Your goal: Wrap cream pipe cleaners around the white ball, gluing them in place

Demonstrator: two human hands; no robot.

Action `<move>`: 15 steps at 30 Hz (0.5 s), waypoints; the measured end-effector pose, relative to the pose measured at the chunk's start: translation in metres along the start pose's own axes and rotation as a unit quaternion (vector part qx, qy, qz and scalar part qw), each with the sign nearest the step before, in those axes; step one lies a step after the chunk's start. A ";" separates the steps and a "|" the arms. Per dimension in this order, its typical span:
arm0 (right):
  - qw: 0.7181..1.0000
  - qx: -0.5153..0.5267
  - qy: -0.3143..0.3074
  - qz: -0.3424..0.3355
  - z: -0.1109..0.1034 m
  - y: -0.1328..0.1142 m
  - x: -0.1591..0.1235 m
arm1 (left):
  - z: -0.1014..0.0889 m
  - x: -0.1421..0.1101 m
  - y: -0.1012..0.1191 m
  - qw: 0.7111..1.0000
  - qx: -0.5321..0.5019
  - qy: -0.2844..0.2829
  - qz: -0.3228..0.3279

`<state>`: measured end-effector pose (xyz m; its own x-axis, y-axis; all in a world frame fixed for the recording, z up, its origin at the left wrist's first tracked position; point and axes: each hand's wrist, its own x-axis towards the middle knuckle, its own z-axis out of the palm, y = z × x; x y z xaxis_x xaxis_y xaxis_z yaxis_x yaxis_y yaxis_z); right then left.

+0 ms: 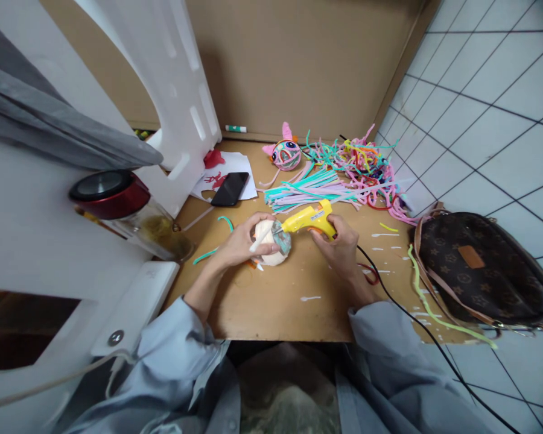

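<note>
My right hand (339, 247) is wrapped round the handle of a yellow glue gun (305, 218), which points left. The gun's nozzle reaches the upper right side of a round ball (274, 256), cream-white with a see-through, greenish part. Whether the nozzle touches the ball I cannot tell. My left hand (244, 241) grips the ball from the left, with the fingers over its top and the thumb across its front. A white strip stands out along the ball by the thumb. Bits of orange show beneath the left fingers.
Behind my hands lie sorted pipe cleaners (312, 190), a tangled pile of pipe cleaners (366, 160) and a pink-eared ball figure (286, 154). A phone (230, 188) rests on paper at the left, near a glass bottle (154, 232). A brown bag (489, 265) and the gun's black cord (405, 310) are at the right.
</note>
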<state>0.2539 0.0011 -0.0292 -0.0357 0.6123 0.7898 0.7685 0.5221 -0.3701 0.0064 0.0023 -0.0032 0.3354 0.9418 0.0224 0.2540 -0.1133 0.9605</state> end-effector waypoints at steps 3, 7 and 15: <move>1.000 -0.009 0.003 0.007 0.001 -0.001 0.000 | 0.000 0.000 0.000 1.000 0.001 -0.003 -0.009; 1.000 -0.011 0.007 0.019 0.002 -0.001 0.000 | 0.000 -0.001 0.001 1.000 -0.004 -0.004 -0.004; 0.995 -0.018 0.023 0.100 0.005 0.003 -0.001 | -0.001 0.000 0.000 1.000 0.009 -0.003 -0.002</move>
<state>0.2530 0.0048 -0.0330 0.1492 0.6738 0.7237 0.7801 0.3695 -0.5049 0.0052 0.0022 -0.0033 0.3406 0.9401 0.0175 0.2707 -0.1158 0.9557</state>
